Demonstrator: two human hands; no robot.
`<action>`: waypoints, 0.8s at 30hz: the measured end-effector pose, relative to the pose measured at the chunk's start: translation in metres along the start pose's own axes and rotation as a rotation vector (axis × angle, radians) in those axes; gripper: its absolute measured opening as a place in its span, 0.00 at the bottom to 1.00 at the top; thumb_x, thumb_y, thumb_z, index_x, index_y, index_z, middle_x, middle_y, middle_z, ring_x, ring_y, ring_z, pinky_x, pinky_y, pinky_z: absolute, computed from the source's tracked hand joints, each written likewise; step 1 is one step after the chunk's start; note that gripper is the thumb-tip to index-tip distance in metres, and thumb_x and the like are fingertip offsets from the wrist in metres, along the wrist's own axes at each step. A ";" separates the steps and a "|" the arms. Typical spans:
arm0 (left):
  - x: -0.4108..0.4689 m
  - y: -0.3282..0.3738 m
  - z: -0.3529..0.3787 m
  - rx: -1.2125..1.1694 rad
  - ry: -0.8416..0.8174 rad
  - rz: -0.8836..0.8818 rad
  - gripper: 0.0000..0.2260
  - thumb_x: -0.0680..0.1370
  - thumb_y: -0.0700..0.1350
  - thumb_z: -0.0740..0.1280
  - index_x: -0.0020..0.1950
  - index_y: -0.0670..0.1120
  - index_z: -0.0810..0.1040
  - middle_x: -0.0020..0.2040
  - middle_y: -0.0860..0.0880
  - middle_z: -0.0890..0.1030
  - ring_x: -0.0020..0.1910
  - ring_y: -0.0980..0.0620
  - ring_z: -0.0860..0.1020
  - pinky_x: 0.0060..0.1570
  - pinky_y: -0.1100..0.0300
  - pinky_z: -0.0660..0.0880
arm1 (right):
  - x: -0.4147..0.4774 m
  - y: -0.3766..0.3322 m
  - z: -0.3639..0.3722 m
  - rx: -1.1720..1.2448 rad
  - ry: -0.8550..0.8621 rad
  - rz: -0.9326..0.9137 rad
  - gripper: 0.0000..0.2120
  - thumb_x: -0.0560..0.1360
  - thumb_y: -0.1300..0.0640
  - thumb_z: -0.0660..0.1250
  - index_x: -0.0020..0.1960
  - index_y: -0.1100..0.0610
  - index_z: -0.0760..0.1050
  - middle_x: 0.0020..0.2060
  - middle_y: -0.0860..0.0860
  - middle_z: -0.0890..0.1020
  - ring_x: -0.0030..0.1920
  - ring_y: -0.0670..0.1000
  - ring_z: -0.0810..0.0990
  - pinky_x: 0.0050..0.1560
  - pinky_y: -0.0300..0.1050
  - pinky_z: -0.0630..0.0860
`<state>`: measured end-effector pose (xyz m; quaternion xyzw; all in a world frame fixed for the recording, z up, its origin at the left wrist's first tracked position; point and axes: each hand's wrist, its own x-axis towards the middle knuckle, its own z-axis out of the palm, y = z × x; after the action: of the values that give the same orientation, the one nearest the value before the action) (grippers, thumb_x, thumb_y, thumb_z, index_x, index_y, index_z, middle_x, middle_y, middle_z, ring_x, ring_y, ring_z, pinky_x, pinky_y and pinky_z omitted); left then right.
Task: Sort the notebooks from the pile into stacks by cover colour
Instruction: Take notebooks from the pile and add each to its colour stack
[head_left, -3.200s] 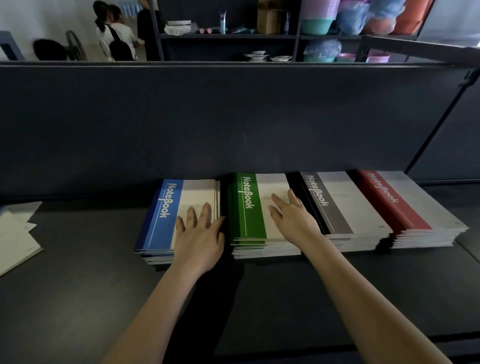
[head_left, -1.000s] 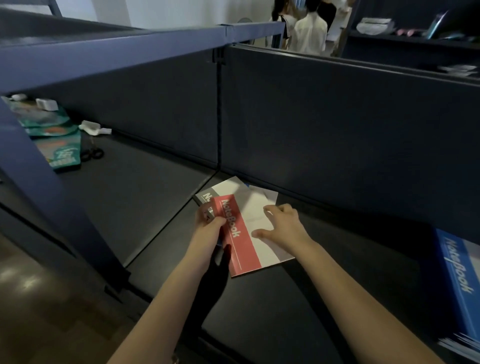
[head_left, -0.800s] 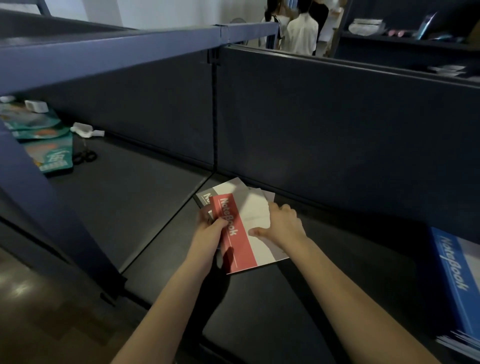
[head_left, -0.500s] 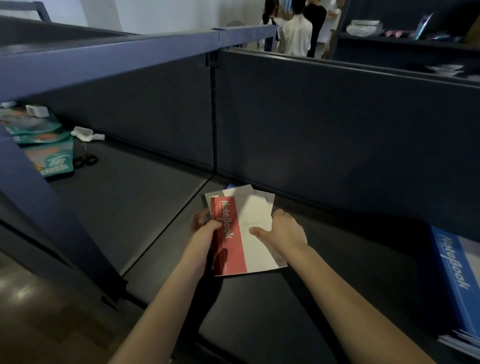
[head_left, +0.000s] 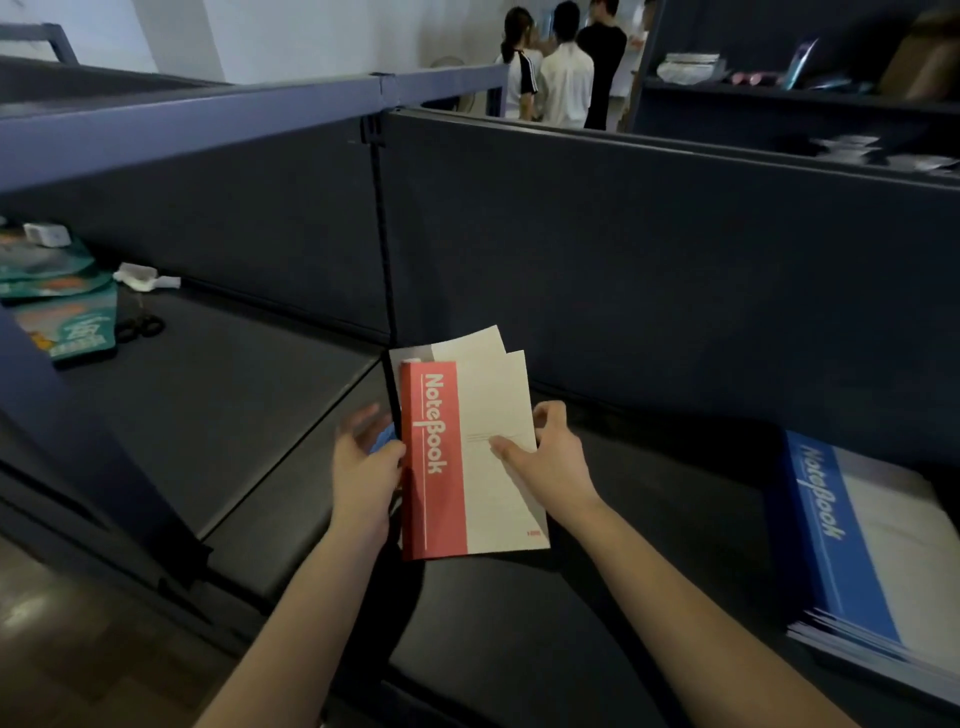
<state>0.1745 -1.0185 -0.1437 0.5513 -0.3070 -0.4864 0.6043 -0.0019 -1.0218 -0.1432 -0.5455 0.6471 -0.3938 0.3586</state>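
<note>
Wide dark shelf (head_left: 519, 629) lies around the pile (head_left: 467, 344) your left hand (head_left: 365, 470) grips, your right hand (head_left: 551, 460) pinching the red notebook (head_left: 434, 499) by its edge.

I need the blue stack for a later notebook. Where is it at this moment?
In the head view, the blue stack lies on the shelf at the far right edge of the picture, well to the right of the red notebook.

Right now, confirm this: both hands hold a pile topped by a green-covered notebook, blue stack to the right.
Wrong on colour: the head view shows the left hand and right hand holding a pile topped by a red-covered notebook, blue stack to the right.
</note>
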 end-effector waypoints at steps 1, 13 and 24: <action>-0.006 0.000 0.004 0.002 -0.010 0.022 0.21 0.75 0.28 0.62 0.61 0.50 0.71 0.60 0.48 0.77 0.51 0.54 0.78 0.44 0.57 0.75 | -0.003 0.000 -0.007 0.027 0.011 -0.011 0.21 0.74 0.55 0.70 0.59 0.53 0.62 0.47 0.46 0.78 0.42 0.40 0.77 0.34 0.28 0.69; -0.106 -0.007 0.102 -0.115 -0.204 0.026 0.13 0.79 0.39 0.64 0.57 0.57 0.72 0.49 0.51 0.82 0.41 0.56 0.83 0.36 0.61 0.78 | -0.069 0.026 -0.136 0.216 0.278 -0.075 0.13 0.77 0.53 0.67 0.58 0.50 0.67 0.43 0.39 0.76 0.43 0.39 0.77 0.35 0.30 0.72; -0.226 -0.039 0.214 -0.016 -0.551 0.003 0.07 0.80 0.44 0.63 0.56 0.55 0.76 0.51 0.50 0.81 0.48 0.53 0.81 0.44 0.58 0.75 | -0.161 0.085 -0.280 0.168 0.627 -0.085 0.08 0.77 0.53 0.67 0.55 0.49 0.73 0.43 0.39 0.80 0.45 0.40 0.80 0.40 0.31 0.75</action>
<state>-0.1059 -0.8843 -0.1001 0.3931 -0.4568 -0.6194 0.5031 -0.2645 -0.8212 -0.0925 -0.3926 0.6680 -0.6092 0.1687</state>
